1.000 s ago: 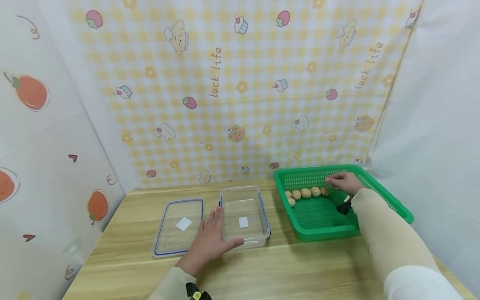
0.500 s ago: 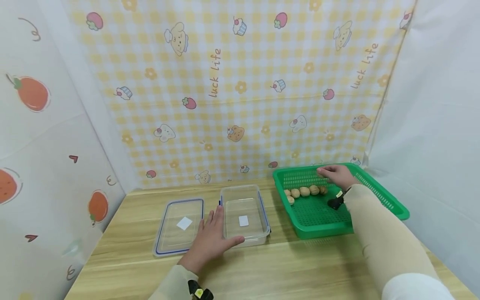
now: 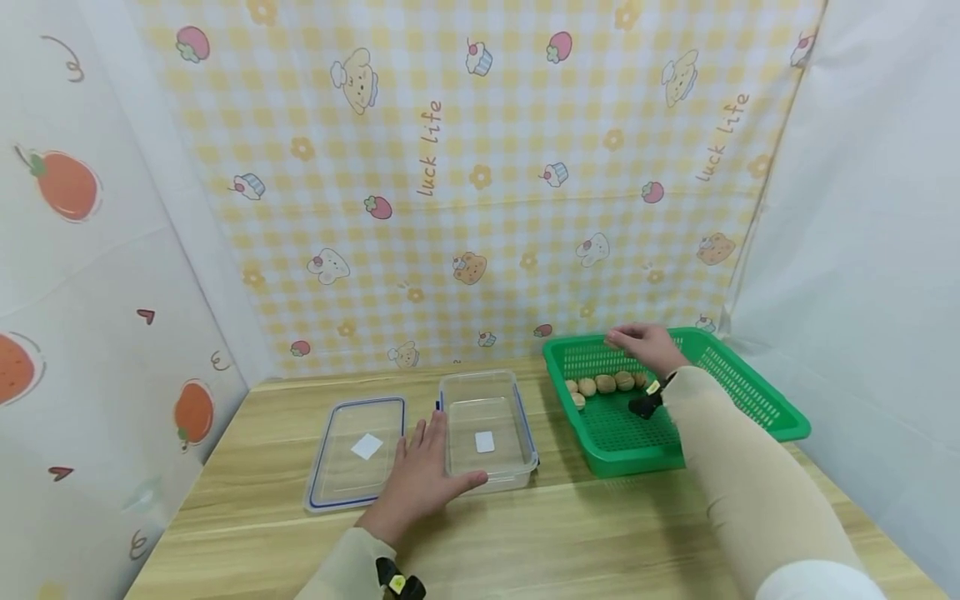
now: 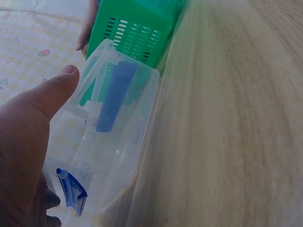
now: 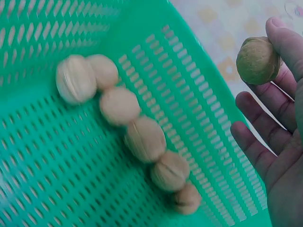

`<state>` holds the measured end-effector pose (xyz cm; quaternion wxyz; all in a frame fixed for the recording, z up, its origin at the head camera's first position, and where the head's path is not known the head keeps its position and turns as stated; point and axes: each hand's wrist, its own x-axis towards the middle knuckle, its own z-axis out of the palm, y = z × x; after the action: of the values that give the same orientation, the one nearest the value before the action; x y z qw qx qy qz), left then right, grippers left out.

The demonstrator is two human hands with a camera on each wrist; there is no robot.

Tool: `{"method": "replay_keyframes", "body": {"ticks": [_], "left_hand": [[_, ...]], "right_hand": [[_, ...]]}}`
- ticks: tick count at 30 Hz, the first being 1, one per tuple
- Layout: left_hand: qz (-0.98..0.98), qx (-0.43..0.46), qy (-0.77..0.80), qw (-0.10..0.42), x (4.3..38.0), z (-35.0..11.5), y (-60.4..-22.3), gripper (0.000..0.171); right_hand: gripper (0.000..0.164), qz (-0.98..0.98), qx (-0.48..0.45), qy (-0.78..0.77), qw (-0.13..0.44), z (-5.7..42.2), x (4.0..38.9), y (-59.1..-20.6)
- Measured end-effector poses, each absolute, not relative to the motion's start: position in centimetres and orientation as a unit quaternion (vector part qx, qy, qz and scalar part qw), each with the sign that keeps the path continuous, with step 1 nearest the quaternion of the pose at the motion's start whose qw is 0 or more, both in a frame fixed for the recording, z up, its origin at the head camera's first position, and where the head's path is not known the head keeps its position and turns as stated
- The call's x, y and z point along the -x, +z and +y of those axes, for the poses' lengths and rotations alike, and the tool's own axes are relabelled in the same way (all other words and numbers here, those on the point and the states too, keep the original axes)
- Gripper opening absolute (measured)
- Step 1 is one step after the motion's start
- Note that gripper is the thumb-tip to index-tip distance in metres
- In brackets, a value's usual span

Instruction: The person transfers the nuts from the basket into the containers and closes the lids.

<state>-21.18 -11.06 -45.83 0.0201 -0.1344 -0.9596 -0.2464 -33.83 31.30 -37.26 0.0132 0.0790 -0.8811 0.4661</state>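
My right hand [image 3: 648,346] is raised over the back left part of the green basket [image 3: 652,458]. Between its thumb and fingers it pinches a walnut [image 5: 258,61], seen plainly in the right wrist view and hidden by the hand in the head view. Several walnuts [image 5: 146,139] line the back wall inside the basket. My left hand [image 3: 420,483] lies along the left side of a clear plastic container [image 3: 468,421], fingers straight and thumb spread at its near left corner. The left wrist view has that thumb [image 4: 49,94] beside the container wall.
A clear lid [image 3: 341,467] with a blue seal lies flat left of the container. Wood tabletop [image 3: 540,542] extends in front. A yellow checked cloth [image 3: 480,225] hangs behind, and a white sheet [image 3: 862,250] stands to the right of the basket.
My right hand has moved left and slightly up across the basket, carrying the walnut. The left hand stays at the container. The view has shifted slightly.
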Motion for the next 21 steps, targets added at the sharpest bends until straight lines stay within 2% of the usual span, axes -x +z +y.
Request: {"method": "replay_keyframes", "body": {"ticks": [21], "left_hand": [[-0.961, 0.138, -0.237, 0.030, 21.1, -11.0, -45.8, 0.129]], "right_hand": [[0.043, -0.865, -0.115, 0.488, 0.016, 21.4, 34.4, -35.6]]}}
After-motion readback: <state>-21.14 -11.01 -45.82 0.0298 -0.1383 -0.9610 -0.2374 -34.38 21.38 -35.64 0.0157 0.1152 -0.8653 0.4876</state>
